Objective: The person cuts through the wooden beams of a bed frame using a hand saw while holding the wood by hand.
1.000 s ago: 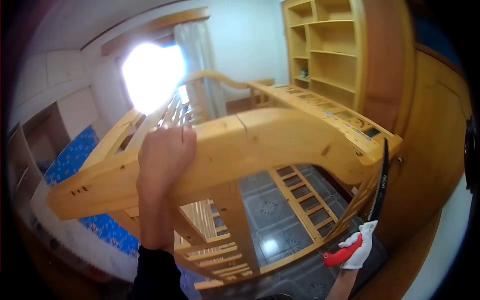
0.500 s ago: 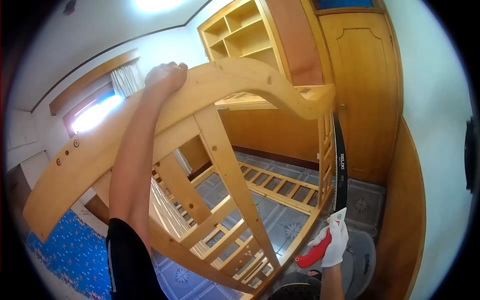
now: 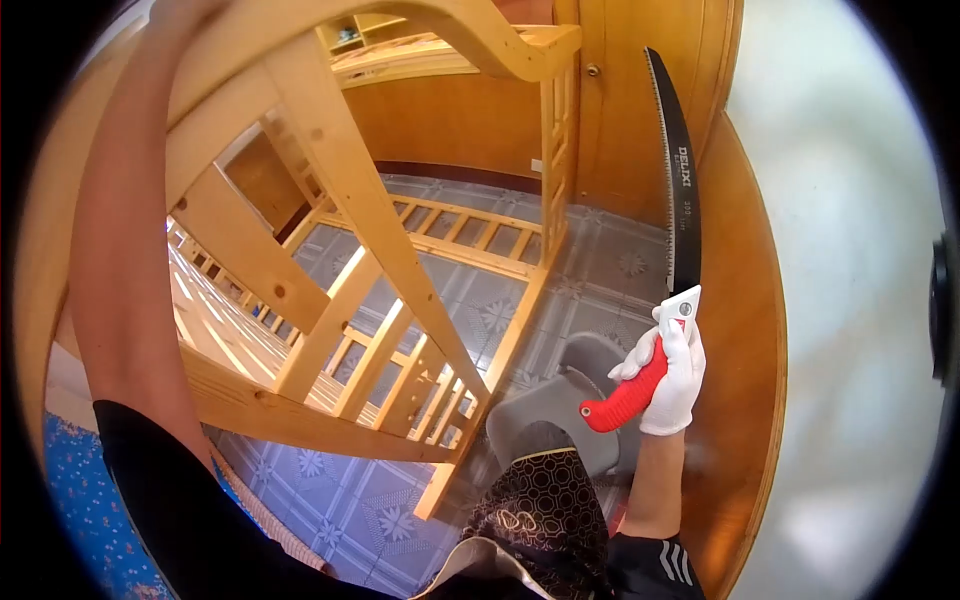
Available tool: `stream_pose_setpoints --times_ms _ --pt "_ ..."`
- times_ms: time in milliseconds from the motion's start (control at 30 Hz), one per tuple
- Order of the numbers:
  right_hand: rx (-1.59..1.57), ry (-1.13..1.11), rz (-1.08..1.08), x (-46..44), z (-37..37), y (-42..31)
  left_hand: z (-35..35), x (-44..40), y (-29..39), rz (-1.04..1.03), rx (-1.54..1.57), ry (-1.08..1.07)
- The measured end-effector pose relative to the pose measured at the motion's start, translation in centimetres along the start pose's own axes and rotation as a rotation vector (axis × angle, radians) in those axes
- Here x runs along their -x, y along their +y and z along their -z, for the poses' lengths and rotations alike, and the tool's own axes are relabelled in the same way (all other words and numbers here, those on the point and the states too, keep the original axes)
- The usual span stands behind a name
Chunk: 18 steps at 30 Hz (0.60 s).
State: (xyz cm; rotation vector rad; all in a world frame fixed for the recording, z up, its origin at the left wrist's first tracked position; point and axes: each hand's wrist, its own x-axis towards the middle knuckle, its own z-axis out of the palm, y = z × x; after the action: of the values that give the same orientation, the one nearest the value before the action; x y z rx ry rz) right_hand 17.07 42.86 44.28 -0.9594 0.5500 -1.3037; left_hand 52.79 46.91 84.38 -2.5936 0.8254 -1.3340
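Observation:
In my right hand [image 3: 672,375], which wears a white glove, is a pruning saw [image 3: 676,180]. Its curved red handle lies inside my closed fingers, and the long black toothed blade points upward, close to the right wall. My bare left hand [image 3: 187,12] rests at the curved top rail [image 3: 250,30] of a wooden bunk bed frame, cut by the upper image edge. Its fingers curl over the rail as far as they show. Below the rail, slatted end posts [image 3: 350,190] slant down to the floor.
A grey plastic chair [image 3: 530,410] stands by my legs, below the saw. A wooden door [image 3: 625,130] and wood panelling [image 3: 735,330] line the right side. Blue patterned fabric [image 3: 80,500] lies at lower left. Grey tiles [image 3: 600,250] cover the floor.
My view has tilted down and shifted right. The saw has risen, its whole blade now showing in front of the door. My left hand stays on the rail, nearer the image edge.

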Motion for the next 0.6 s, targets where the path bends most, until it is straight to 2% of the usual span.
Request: stream_pose_setpoints --times_ms 133,200,267,433,467,533,600 --pt "0.012 0.002 0.002 -0.6 0.0 -0.7 -0.1 0.3 0.2 -0.02 -0.065 0.015" --pt "0.007 -0.023 0.025 -1.7 -0.1 -0.5 -0.7 0.8 1.0 0.108 0.026 0.112" --pt "0.028 -0.009 0.027 -2.7 -0.8 -0.1 -1.8 0.0 0.6 0.13 0.092 0.206" --pt "-0.033 -0.074 -0.035 -3.9 -1.7 2.5 -1.2 -0.7 -0.7 -0.149 -0.109 -0.003" --pt "-0.025 -0.064 -0.047 -3.7 -2.0 2.9 -0.8 -0.6 -0.5 -0.135 -0.114 0.022" --pt "-0.018 -0.054 -0.056 -2.6 -2.5 3.8 -0.6 0.7 0.0 0.027 0.139 0.025" --pt "-0.02 -0.05 -0.057 -0.8 -2.3 4.7 -0.7 1.1 -0.5 -0.014 0.14 0.029"
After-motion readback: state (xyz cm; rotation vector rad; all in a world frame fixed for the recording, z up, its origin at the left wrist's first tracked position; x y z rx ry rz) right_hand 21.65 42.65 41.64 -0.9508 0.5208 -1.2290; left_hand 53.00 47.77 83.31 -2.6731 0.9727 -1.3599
